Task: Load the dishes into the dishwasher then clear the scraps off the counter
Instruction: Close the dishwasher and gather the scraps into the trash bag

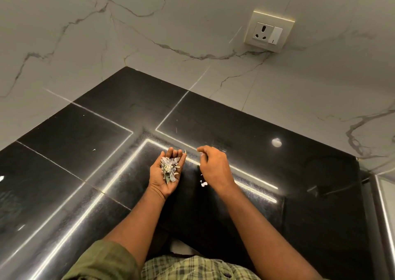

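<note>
My left hand (165, 176) lies palm up over the black counter (277, 226), cupped under a small heap of pale and green scraps (168, 168). My right hand (214, 168) hovers just to its right, back upward, fingers loosely curled and pointing toward the heap; whether its fingertips pinch a scrap is unclear. A few white scraps (203, 183) lie on the counter below the right hand. One tiny fleck (94, 149) sits farther left. No dishes or dishwasher are in view.
The glossy black counter runs into a corner between white marble-patterned walls (192, 23). A wall socket with a switch (268, 31) sits on the right wall. The counter's right end (363, 183) stops at a metal edge. Bright ceiling-light reflections streak the surface.
</note>
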### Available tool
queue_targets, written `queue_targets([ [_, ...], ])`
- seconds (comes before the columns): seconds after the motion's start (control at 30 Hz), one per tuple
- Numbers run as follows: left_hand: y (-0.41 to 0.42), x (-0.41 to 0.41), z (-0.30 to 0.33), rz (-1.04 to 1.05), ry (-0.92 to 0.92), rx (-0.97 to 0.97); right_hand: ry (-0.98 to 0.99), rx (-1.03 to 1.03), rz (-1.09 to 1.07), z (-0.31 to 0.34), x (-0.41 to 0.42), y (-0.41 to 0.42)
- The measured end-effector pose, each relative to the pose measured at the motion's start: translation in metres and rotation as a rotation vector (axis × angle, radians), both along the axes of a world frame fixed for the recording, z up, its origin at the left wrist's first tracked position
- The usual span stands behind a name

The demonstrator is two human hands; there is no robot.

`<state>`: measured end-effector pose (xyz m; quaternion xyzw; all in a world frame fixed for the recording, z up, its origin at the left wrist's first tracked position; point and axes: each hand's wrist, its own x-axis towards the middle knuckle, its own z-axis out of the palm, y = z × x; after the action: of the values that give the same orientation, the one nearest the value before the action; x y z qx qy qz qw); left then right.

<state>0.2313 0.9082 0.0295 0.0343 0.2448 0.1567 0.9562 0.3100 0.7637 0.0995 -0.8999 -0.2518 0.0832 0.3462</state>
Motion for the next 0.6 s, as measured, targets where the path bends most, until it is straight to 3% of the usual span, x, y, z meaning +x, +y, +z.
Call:
queue_targets([
  [0.13, -0.001, 0.001, 0.002, -0.013, -0.023, -0.024, 0.171, -0.401, 0.244, -0.033, -0.004, -0.014],
  [0.23, 0.000, 0.004, 0.006, -0.008, -0.019, -0.027, 0.210, -0.361, 0.370, -0.032, -0.012, -0.023],
  [0.33, 0.000, 0.006, 0.009, -0.004, -0.015, -0.035, 0.203, -0.282, 0.278, -0.012, 0.005, -0.039],
  [0.4, 0.000, 0.006, 0.009, 0.001, -0.022, -0.053, 0.154, -0.377, 0.183, -0.003, 0.021, -0.054],
  [0.5, 0.000, 0.005, 0.011, 0.006, -0.020, -0.063, 0.257, -0.628, 0.148, 0.002, 0.030, -0.068],
  [0.6, 0.000, 0.005, 0.011, 0.002, -0.020, -0.051, 0.357, -0.568, 0.112, -0.007, 0.014, -0.054],
])
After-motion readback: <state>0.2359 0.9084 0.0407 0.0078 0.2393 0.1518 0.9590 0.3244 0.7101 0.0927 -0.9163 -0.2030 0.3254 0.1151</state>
